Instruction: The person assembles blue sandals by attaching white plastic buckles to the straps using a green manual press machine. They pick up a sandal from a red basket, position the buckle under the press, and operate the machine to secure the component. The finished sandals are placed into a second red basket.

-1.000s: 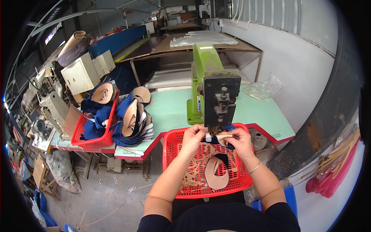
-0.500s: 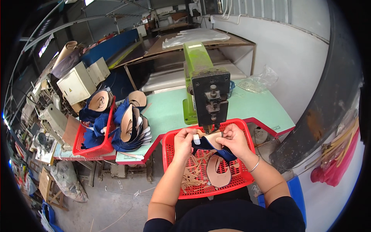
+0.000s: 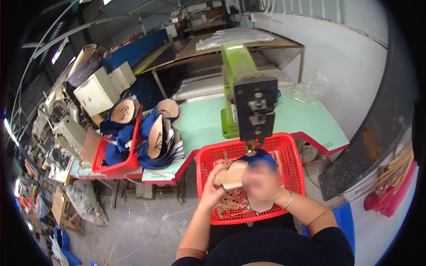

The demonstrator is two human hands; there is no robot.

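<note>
Both hands hold one shoe upper (image 3: 234, 175), tan inside and dark blue outside, over the red plastic basket (image 3: 290, 150) on my lap. My left hand (image 3: 212, 184) grips its left end. My right hand (image 3: 262, 181), blurred, grips its right side just below the head of the green machine (image 3: 248, 99). The blue part of the upper (image 3: 262, 156) sits right under the machine's black front plate. Tan scraps and another tan piece lie in the basket beneath my hands.
A pale green table (image 3: 199, 124) carries the machine and a stack of blue and tan uppers (image 3: 160, 135). A second red basket (image 3: 117, 155) full of uppers stands at its left end. Old machines and boxes crowd the far left; a grey wall runs along the right.
My hands have drawn the upper down and toward me, away from the machine's head, and turned it so the tan inside shows. My view has shifted slightly.
</note>
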